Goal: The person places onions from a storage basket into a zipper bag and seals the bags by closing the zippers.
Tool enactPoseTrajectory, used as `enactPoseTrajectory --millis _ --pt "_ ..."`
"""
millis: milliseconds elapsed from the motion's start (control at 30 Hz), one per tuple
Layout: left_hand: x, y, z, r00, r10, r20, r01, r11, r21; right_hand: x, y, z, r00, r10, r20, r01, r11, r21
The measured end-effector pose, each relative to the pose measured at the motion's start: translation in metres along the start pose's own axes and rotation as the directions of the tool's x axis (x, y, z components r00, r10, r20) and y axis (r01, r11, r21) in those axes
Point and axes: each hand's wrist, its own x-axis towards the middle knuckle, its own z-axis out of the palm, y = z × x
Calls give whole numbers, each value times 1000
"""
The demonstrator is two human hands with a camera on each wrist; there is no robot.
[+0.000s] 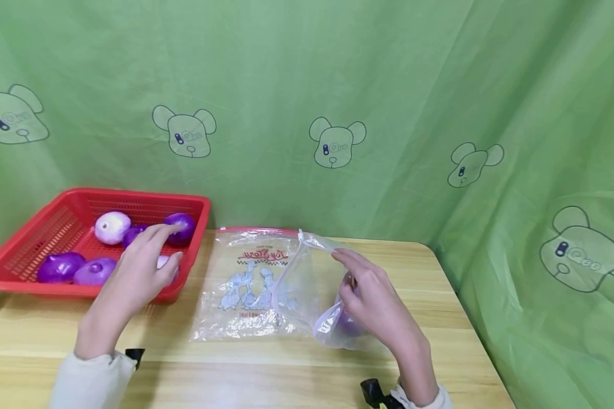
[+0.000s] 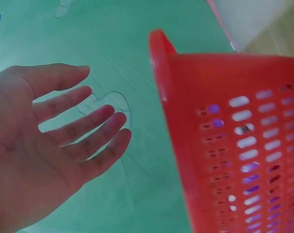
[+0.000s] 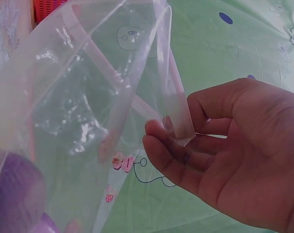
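Observation:
My left hand (image 1: 138, 270) hovers over the right front part of a red plastic basket (image 1: 133, 194), its fingers loose and holding nothing. In the left wrist view, its fingers spread beside the basket wall (image 2: 186, 77). Several purple onions (image 1: 61, 267) lie in the basket, among them a paler one (image 1: 112, 227); the hand partly covers others. My right hand (image 1: 381, 307) pinches the rim of a clear plastic bag (image 3: 64, 92) between thumb and fingers. Inside that bag shows a purple onion (image 3: 13, 194), partly hidden by the hand in the head view.
Left of the held bag, a clear zip bag (image 1: 210, 318) with a red top strip and blue printed figures lies flat on the wooden table (image 1: 235, 375). The held bag overlaps its right part. A green curtain (image 1: 286, 68) with bear drawings hangs behind and to the right.

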Motion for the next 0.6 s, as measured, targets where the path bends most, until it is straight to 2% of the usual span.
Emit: enactPoseTrajectory --millis 267,400,500,600 --pt "2 -19 5 993 -97 71 97 995 6 0 -1 0 1000 5 3 -5 1000 -6" --pt "1 -32 10 981 -148 126 144 989 39 0 -1 1 1000 7 4 -7 1000 0" --pt "0 -45 16 973 -167 157 156 985 77 1 -1 1 1000 5 4 -5 1000 3" --pt "-1 -55 20 958 -205 201 189 977 93 0 -1 1 1000 1 3 -1 1000 1"
